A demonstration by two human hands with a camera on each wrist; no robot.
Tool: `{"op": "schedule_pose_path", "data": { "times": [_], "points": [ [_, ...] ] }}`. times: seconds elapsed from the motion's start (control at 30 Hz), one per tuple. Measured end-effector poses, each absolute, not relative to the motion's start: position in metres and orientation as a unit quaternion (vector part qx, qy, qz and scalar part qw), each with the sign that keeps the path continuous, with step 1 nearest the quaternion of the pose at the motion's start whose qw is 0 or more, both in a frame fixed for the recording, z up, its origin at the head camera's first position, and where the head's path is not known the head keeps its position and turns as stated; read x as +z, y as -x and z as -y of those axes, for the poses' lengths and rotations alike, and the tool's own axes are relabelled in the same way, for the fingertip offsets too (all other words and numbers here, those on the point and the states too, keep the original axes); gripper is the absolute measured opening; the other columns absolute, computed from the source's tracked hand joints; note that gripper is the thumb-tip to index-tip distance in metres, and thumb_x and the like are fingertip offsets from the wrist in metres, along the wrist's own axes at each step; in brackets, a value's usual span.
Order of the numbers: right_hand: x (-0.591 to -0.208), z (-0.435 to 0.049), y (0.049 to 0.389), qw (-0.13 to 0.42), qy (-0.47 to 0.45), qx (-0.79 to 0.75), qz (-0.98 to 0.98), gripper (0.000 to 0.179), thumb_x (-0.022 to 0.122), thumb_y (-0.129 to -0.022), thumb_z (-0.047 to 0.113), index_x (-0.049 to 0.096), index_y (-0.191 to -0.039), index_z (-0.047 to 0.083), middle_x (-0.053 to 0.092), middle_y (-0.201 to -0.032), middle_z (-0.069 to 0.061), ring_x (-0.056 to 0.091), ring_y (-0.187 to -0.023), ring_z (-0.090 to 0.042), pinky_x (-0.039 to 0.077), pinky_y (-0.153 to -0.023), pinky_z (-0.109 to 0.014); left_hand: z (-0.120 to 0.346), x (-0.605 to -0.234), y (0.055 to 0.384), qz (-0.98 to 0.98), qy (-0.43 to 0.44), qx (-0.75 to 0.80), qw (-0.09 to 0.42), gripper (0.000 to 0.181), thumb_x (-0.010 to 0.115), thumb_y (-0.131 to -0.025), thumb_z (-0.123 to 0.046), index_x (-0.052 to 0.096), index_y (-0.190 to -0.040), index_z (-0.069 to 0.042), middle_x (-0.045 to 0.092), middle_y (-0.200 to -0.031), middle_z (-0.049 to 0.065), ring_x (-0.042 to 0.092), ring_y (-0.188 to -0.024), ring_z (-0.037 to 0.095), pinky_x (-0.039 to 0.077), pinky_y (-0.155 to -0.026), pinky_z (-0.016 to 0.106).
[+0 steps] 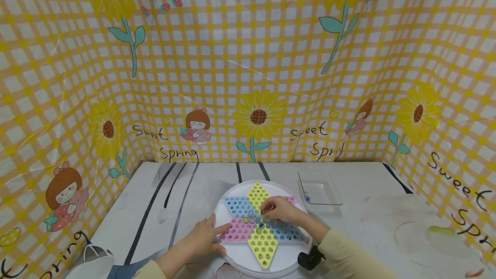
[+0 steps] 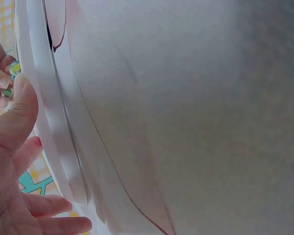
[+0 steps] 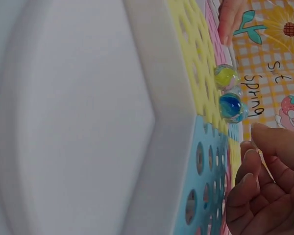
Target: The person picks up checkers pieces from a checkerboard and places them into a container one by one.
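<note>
A round white Chinese checkers board (image 1: 284, 260) with a star of yellow, pink and blue holed sections lies on the table. My left hand (image 1: 203, 237) rests at its left rim, fingers spread and extended. Over the board's centre, my right hand (image 1: 286, 211) pinches a small glass marble (image 2: 8, 92) between thumb and fingers. In the right wrist view the curled fingers hide that marble. Several marbles sit in the centre holes, among them a yellow-green marble (image 3: 226, 77) and a blue marble (image 3: 231, 105).
A clear rectangular tray (image 1: 325, 204) stands at the back right with a few marbles (image 1: 308, 198) in its left corner. A black device (image 1: 310, 258) is by the right wrist. A white object (image 1: 93, 262) lies at the lower left. Checked cloth (image 1: 255, 63) walls surround the table.
</note>
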State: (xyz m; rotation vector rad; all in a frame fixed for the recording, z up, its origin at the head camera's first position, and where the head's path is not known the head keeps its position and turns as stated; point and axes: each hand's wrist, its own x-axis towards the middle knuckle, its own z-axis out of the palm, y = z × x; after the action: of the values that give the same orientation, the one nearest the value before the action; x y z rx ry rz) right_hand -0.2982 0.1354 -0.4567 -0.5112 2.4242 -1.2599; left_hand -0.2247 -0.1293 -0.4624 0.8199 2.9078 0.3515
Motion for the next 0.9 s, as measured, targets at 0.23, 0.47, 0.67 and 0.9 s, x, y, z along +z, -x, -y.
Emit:
{"op": "schedule_pose_path", "data": {
  "times": [0.23,0.47,0.67,0.9],
  "points": [
    [-0.451,-0.143,0.299,0.178,0.175,-0.453,-0.856,0.024,0.064,-0.071,0.021,0.056,-0.089,0.008,0.052,-0.074,-0.002,0.045,-0.057,-0.013,0.040,-0.047,-0.025,0.128,-0.461,0.224,-0.955,-0.263,0.121,0.057,0.069,0.056,-0.062,-0.052,0.040,-0.124,-0.025,0.025,-0.125,0.033,0.033,-0.106,0.048,0.027,-0.088,0.053],
    [-0.445,-0.154,0.304,0.151,0.170,-0.449,-0.864,0.021,0.062,-0.073,0.019,0.057,-0.091,0.008,0.053,-0.075,-0.002,0.044,-0.056,-0.013,0.040,-0.046,-0.026,0.129,-0.463,0.225,-0.955,-0.263,0.124,0.055,0.069,0.056,-0.062,-0.052,0.040,-0.124,-0.026,0.025,-0.125,0.033,0.033,-0.106,0.048,0.028,-0.087,0.053],
    [-0.433,-0.163,0.305,0.144,0.162,-0.467,-0.857,0.023,0.061,-0.073,0.016,0.056,-0.093,0.005,0.052,-0.081,-0.004,0.046,-0.063,-0.015,0.045,-0.052,-0.033,0.130,-0.466,0.226,-0.956,-0.261,0.122,0.053,0.069,0.054,-0.062,-0.054,0.040,-0.124,-0.026,0.025,-0.125,0.033,0.034,-0.108,0.045,0.027,-0.088,0.052],
    [-0.426,-0.178,0.309,0.134,0.139,-0.492,-0.849,0.025,0.061,-0.074,0.019,0.054,-0.094,0.006,0.053,-0.087,-0.006,0.045,-0.066,-0.019,0.042,-0.052,-0.030,0.130,-0.465,0.224,-0.954,-0.267,0.127,0.051,0.069,0.054,-0.063,-0.052,0.039,-0.124,-0.025,0.024,-0.125,0.034,0.033,-0.107,0.047,0.027,-0.088,0.053]
  ]
}}
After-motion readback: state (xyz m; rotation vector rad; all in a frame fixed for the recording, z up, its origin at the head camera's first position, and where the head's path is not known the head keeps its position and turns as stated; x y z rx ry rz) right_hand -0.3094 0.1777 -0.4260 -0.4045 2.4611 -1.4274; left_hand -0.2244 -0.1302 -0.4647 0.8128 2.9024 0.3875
